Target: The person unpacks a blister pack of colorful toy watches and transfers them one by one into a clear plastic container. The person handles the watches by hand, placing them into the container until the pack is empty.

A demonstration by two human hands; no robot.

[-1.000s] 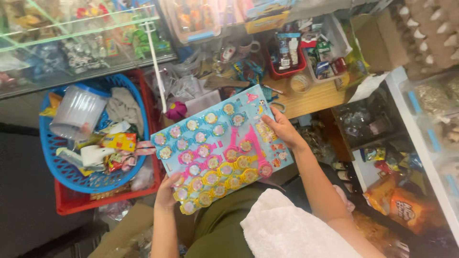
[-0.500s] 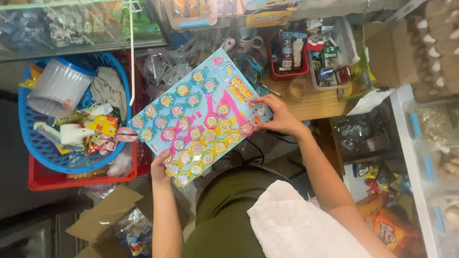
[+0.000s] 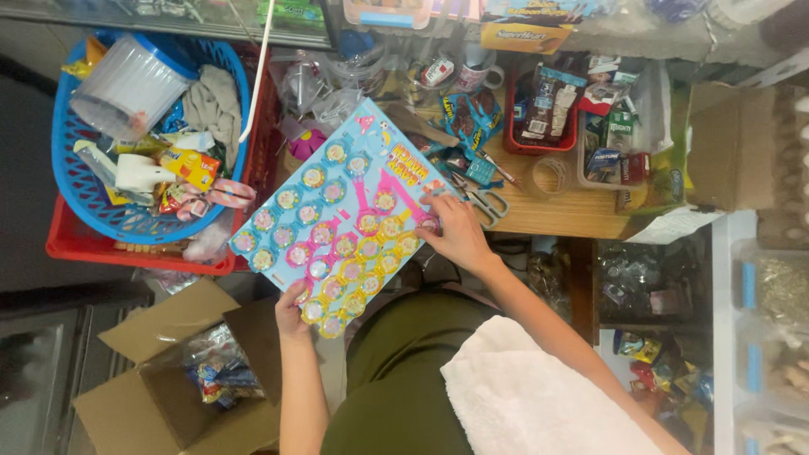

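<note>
I hold a light blue display card (image 3: 337,211) covered with several toy wristwatches in pink, yellow and blue. My left hand (image 3: 291,310) grips its near bottom corner. My right hand (image 3: 453,232) holds its right edge, fingers over a pink watch. The card is tilted, its top toward a cluttered wooden table (image 3: 565,211). A white cloth (image 3: 531,396) lies over my lap.
A blue basket (image 3: 84,202) inside a red crate (image 3: 126,257) holds a clear tub, rags and packets at left. An open cardboard box (image 3: 177,379) with packets sits on the floor. Scissors (image 3: 484,200), a tape roll (image 3: 550,175), red trays and snack shelves lie right.
The view has shifted down and right, showing more of the cardboard box. The card has lowered slightly, and my right hand slid down its right edge toward me.
</note>
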